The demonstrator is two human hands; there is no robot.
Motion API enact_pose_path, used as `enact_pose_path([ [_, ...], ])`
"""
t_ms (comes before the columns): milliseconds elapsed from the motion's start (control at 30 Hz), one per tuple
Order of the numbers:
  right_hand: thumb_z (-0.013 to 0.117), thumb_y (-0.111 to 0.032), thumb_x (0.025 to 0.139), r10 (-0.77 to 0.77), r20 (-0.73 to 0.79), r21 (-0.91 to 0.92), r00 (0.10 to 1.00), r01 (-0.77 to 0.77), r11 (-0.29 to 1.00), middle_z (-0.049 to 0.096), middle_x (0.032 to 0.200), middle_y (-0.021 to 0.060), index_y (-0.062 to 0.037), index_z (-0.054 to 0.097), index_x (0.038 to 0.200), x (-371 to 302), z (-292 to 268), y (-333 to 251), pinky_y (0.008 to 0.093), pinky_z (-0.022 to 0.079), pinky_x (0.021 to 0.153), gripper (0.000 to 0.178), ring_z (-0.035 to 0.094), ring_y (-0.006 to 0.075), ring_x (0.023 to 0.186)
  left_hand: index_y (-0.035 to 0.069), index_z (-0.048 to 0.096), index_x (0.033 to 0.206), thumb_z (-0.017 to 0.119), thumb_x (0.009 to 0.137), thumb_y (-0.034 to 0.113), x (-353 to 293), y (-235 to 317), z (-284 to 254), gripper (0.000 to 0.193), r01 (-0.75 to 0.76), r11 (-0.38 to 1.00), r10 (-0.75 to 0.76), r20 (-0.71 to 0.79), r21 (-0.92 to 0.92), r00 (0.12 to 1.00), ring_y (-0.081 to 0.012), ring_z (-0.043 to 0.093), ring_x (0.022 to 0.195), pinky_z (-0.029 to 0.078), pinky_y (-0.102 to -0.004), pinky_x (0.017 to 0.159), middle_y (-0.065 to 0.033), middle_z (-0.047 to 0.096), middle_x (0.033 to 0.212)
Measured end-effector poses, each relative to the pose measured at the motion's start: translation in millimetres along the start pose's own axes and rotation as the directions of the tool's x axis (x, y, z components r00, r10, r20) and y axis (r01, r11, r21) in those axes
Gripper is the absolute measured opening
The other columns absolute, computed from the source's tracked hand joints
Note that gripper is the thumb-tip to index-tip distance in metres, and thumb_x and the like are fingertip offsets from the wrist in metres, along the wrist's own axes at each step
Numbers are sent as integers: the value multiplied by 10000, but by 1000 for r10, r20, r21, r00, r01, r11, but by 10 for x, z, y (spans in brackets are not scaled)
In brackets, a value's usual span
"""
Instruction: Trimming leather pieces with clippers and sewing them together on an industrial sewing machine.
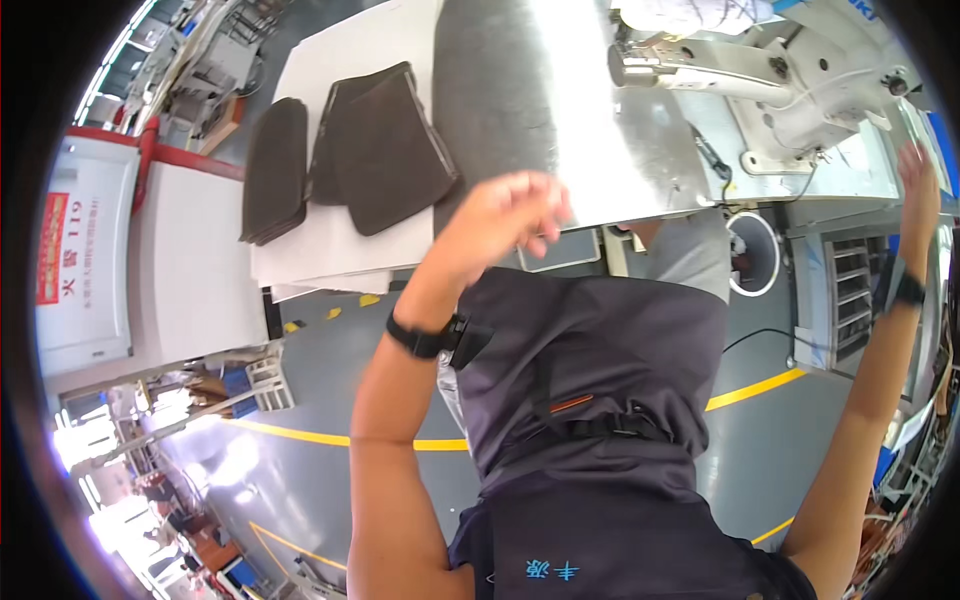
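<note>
My left hand [512,215] is over the front edge of the metal table top [500,90], its fingers loosely bent and apart with nothing seen in them. Just to its left lie dark brown flat pieces [390,150] with rounded corners, overlapping one another on a white board. A neat stack of similar dark pieces [275,170] sits farther left. Out at the far right, my right hand [918,185] is raised beside the white sewing machine [790,90]. Its fingers look stretched out, and I see nothing in them.
White boards [345,250] lie under the dark pieces. A dark-handled tool [712,155] rests beside the machine's base. Below the table stand a white bin [755,255] and a metal cabinet [850,290]. At left is a white panel [200,260] with a red frame.
</note>
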State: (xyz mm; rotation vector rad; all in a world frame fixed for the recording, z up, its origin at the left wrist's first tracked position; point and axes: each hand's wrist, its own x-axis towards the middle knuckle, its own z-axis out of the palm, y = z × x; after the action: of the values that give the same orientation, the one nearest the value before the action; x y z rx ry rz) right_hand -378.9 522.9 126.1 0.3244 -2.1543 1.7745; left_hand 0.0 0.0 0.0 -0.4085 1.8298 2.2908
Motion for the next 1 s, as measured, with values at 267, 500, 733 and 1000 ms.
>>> enact_pose_path([
  [267,510,-287,1076,519,437,-382,735,-370,847,701,851,42,-14,711,1028,-2898,82,810,236,473,677,342,646,96,769,10,694,1012,724,940,211,-1266,207,-279,216,194,614,259,-428,765,866,-144,639,780,500,-271,703,-54,697,896],
  [500,582,-231,1050,478,663,-386,576,-283,878,698,870,61,48,684,1061,-3629,461,591,261,511,740,297,654,125,800,18,608,1262,768,868,321,-384,-124,-540,522,180,8,739,-128,984,661,-378,577,1146,474,-442,974,-165,638,1234],
  [733,594,-210,1040,518,614,-394,595,-338,855,701,884,84,65,677,1049,-3912,277,533,276,525,787,287,664,138,832,-25,563,1296,686,920,326,-237,-243,-560,528,317,-68,719,-174,946,673,-369,577,1171,529,-439,934,-175,600,1317],
  [1000,588,-202,1040,503,594,-437,628,-272,857,715,899,94,61,685,1045,-3871,557,323,278,527,794,281,676,152,836,-6,675,1100,618,973,191,-440,189,-504,241,282,-120,783,-83,952,616,-311,682,935,567,-400,827,-122,709,1066],
])
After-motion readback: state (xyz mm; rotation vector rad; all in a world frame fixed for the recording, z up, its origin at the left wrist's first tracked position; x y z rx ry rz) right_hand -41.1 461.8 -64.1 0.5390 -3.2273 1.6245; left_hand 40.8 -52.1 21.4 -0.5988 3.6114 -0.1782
